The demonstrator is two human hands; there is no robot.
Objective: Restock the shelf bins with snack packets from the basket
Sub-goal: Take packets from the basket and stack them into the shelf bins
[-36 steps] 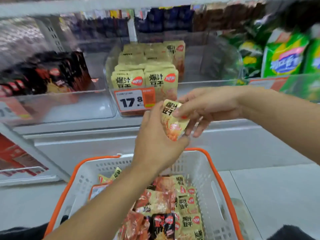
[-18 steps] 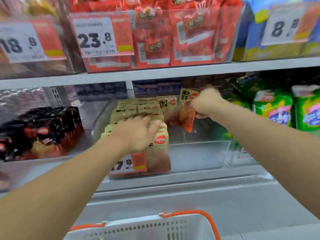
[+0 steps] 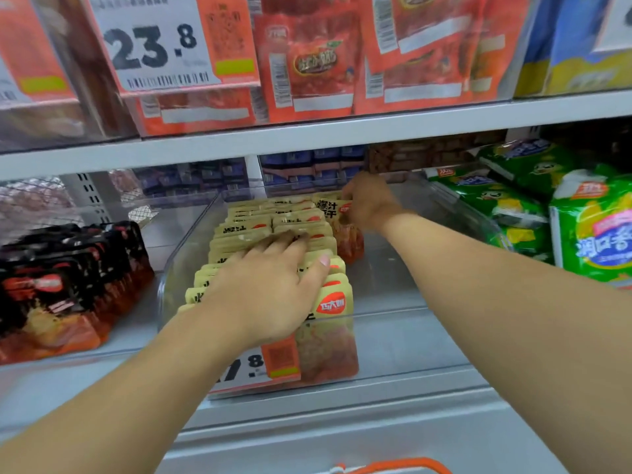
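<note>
While the left hand [image 3: 270, 295] lies flat across the packet rows, the right hand [image 3: 371, 200] pinches a snack packet [image 3: 330, 208] at the clear bin [image 3: 393, 299]'s back; next it needs seating upright, then releasing.

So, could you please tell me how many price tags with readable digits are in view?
2. The 23.8 tag hangs on the upper shelf bin; another tag sits on the clear bin's front, partly hidden by the left hand. Blurred tags at the edges may be more.
</note>
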